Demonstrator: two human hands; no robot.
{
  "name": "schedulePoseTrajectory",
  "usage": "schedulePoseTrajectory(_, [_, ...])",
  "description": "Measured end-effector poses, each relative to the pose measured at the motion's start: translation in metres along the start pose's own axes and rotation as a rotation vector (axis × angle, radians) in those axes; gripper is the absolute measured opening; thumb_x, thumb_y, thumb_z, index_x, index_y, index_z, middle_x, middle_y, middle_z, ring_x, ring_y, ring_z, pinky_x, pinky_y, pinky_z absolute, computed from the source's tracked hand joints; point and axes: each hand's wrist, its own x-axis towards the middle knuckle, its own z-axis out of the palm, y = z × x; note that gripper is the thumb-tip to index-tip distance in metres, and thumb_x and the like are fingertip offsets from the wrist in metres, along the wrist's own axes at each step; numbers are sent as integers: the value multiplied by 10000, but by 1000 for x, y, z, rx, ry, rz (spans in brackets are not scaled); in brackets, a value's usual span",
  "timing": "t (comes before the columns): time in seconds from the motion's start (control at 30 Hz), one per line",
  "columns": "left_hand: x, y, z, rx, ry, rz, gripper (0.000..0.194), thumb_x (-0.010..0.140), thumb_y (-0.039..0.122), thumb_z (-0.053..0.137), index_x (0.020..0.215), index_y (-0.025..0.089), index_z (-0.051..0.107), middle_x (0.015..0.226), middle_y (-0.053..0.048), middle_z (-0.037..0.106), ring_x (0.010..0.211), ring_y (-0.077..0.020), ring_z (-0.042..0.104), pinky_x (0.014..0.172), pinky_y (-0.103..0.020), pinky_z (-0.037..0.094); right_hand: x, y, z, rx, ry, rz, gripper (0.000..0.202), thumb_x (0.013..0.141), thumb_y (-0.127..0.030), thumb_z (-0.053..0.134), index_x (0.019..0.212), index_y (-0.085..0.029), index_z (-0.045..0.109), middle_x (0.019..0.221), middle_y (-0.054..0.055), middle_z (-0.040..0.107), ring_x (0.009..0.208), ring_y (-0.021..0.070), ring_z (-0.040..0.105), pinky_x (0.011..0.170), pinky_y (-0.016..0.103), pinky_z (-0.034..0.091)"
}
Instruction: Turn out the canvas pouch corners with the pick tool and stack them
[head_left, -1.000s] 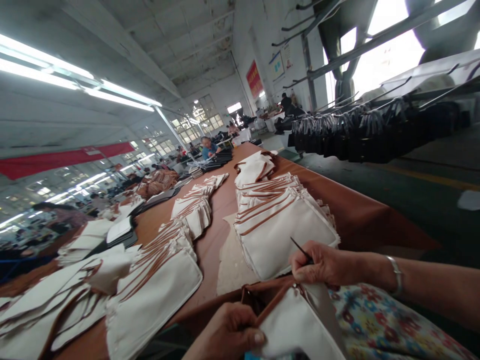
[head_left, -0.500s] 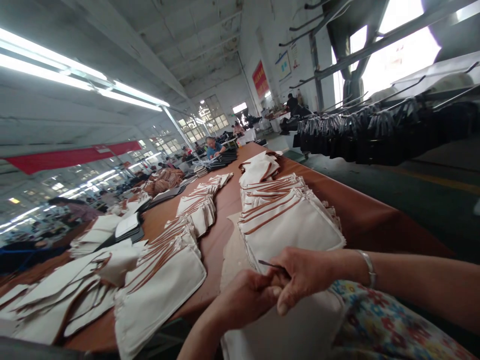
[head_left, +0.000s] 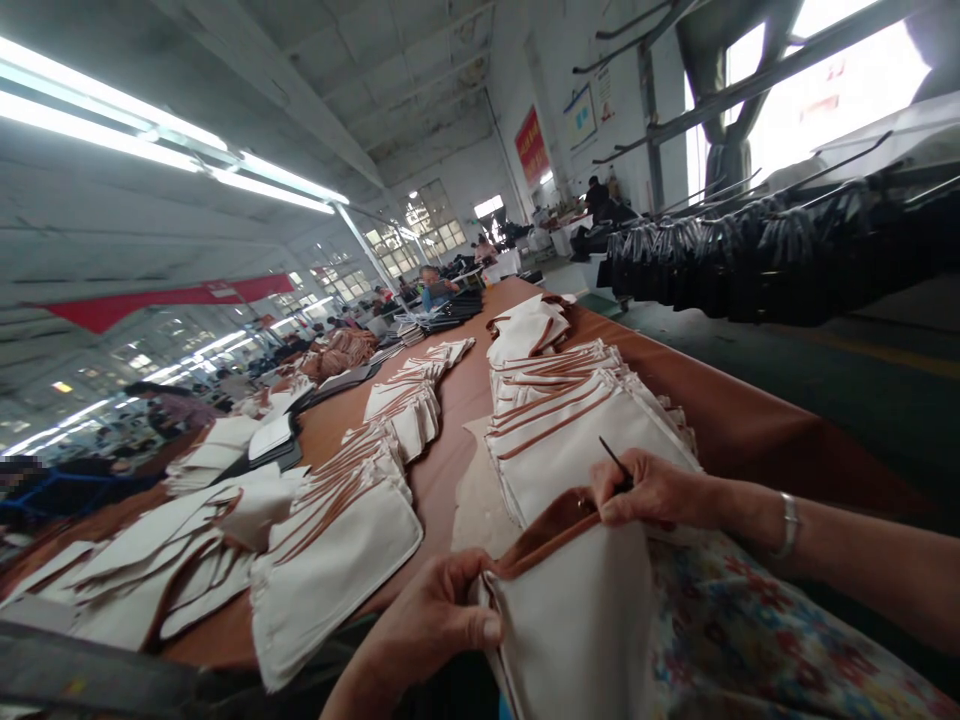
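- While the left hand (head_left: 459, 612) pinches the white pouch (head_left: 576, 610) at its upper left corner, thumb outside, the right hand (head_left: 637, 490), nearly closed, grips its brown-edged rim and a thin dark tool (head_left: 616, 458).
- Pouch: nearer than the surface (head_left: 457, 425).

From my feed: table (head_left: 463, 405) has a smooth brown top. Long row of white pouches (head_left: 555, 445), brown trim, overlapping, on the right side; beige sheet (head_left: 474, 495) shows along its left edge. Second row (head_left: 337, 560) left of that, parallel. Loose white panels (head_left: 142, 565) further left. Brown heap (head_left: 345, 352) and black stack (head_left: 455, 310) toward the far end.
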Motion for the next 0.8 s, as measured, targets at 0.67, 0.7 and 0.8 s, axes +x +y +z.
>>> schedulePoseTrajectory(0.67, [40, 7, 58, 161, 8, 47, 401, 719, 458, 820, 807, 112, 636, 674, 33, 467, 625, -103, 327, 551, -259, 206, -23, -36, 61, 170, -37, -11, 145, 737, -192, 653, 848, -137, 579, 709, -50, 523, 635, 94, 431, 563, 208, 342])
schedulePoseTrajectory(0.7, [41, 5, 57, 158, 2, 51, 403, 726, 464, 812, 812, 108, 644, 682, 28, 480, 634, -106, 340, 560, -257, 216, -23, -36, 61, 164, -30, -15, 129, 753, -200, 646, 846, -137, 582, 711, -47, 525, 636, 94, 429, 564, 210, 338])
schedulePoseTrajectory(0.8, [42, 1, 57, 164, 6, 46, 410, 747, 469, 790, 841, 87, 677, 703, 7, 536, 654, -115, 387, 584, -253, 244, -24, -34, 60, 153, -13, 10, 121, 771, -218, 645, 841, -134, 593, 708, -41, 530, 635, 97, 426, 557, 212, 331])
